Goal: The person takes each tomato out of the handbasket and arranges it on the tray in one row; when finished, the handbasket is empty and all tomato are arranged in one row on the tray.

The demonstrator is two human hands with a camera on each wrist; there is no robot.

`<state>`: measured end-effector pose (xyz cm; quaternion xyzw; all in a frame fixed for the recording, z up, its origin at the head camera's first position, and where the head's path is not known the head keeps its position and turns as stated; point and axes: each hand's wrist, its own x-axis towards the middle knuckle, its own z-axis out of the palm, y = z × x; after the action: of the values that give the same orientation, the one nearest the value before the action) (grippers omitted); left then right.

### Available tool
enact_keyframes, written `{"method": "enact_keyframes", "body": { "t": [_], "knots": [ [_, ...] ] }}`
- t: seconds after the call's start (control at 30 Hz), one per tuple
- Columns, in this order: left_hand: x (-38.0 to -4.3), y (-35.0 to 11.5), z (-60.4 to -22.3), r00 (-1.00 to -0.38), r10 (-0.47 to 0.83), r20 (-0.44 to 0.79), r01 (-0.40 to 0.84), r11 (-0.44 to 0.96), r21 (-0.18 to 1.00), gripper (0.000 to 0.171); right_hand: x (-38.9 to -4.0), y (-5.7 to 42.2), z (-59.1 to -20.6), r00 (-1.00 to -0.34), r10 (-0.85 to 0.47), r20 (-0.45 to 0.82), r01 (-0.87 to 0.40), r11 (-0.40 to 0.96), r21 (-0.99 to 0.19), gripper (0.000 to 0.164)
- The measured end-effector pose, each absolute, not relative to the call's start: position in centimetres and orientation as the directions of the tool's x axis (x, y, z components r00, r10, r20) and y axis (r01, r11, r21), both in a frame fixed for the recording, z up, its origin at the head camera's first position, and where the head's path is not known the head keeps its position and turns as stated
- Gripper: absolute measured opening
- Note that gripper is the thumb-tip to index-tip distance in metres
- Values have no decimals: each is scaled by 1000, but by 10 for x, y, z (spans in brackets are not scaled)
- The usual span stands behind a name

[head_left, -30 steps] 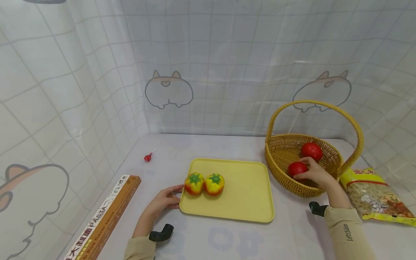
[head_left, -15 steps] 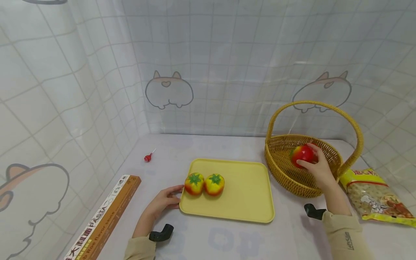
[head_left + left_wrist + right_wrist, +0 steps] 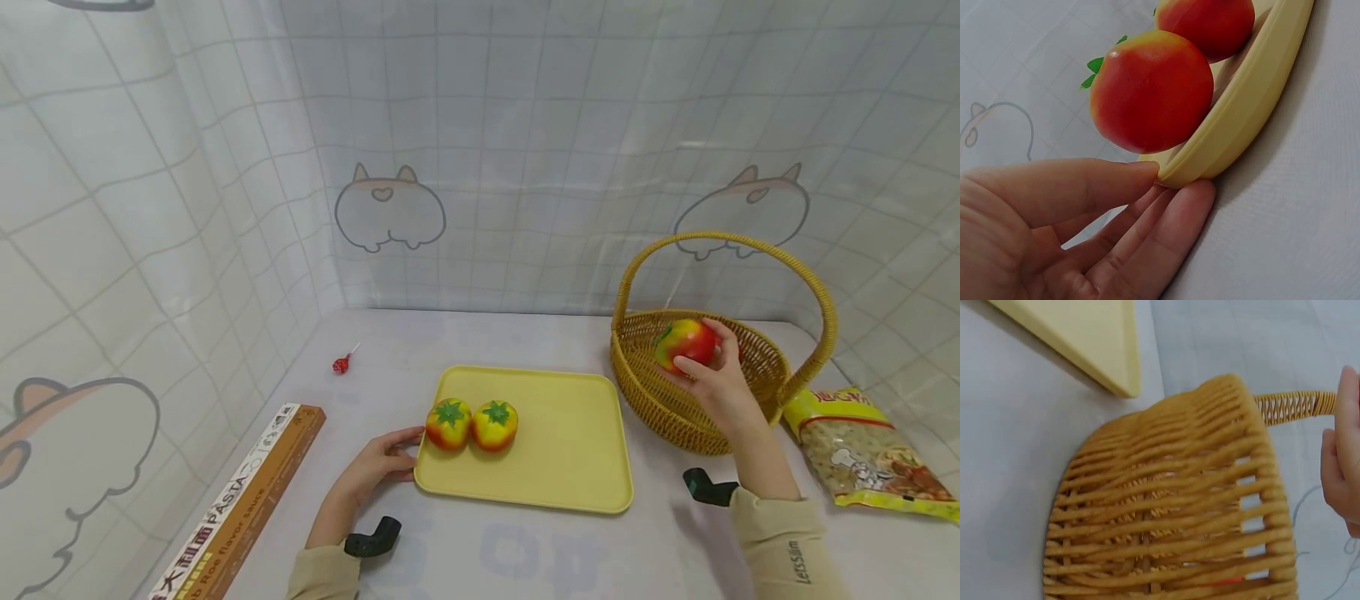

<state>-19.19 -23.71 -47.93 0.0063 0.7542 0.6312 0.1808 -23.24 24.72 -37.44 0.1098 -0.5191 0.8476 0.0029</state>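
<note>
My right hand (image 3: 726, 390) grips a red-and-yellow tomato (image 3: 684, 343) with a green leafy top, raised within the wicker basket (image 3: 678, 429) under its arched handle. Behind that hand a sliver of another red tomato shows. In the right wrist view only part of the hand (image 3: 1349, 456) appears, beyond the basket's woven side (image 3: 1166, 512). At the left, my left hand (image 3: 372, 465) pinches the yellow tray's (image 3: 562, 450) left edge, thumb at the rim and fingers beneath, as the left wrist view shows. Two tomatoes, one left (image 3: 448, 423) and one right (image 3: 494, 426), sit side by side on the tray.
A long pasta box (image 3: 247, 500) lies along the left side. Behind it is a small red lollipop (image 3: 342, 363). Right of the basket lies a yellow-and-clear food bag (image 3: 870, 458). A white gridded curtain (image 3: 525, 167) hangs behind the table.
My right hand has lifted the tomato from the basket's bottom and shifted it up and slightly left, its leafy top now turned leftward. My left hand and the tray have stayed put.
</note>
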Motion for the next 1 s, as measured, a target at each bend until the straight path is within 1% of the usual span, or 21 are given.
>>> {"method": "enact_keyframes", "body": {
  "t": [0.13,0.23,0.33,0.43,0.63,0.8,1.0],
  "knots": [
    [-192,-237,-480,-935,235,-266,-221,202,954,59,-232,242,-373,-985,-96,141,-92,-393,-915,71],
    [-192,-237,-480,-936,231,-266,-222,200,954,59,-231,238,-373,-990,-88,110,-74,-341,-937,76],
    [-192,-236,-479,-937,225,-266,-224,197,954,58,-230,234,-373,-991,-85,100,-65,-342,-938,75],
    [-192,-236,-479,-938,219,-269,-228,196,954,58,-229,230,-372,-990,-102,93,-51,-361,-931,71],
    [-192,-236,-478,-936,225,-270,-229,195,954,59,-227,217,-374,-986,-139,90,-49,-274,-960,67],
    [-191,-236,-477,-936,228,-267,-225,192,955,59,-226,204,-379,-979,-176,106,-62,-240,-969,71],
    [-191,-237,-477,-935,231,-270,-228,194,954,59,-225,189,-390,-965,-243,101,-68,-143,-987,78]
  ]
}}
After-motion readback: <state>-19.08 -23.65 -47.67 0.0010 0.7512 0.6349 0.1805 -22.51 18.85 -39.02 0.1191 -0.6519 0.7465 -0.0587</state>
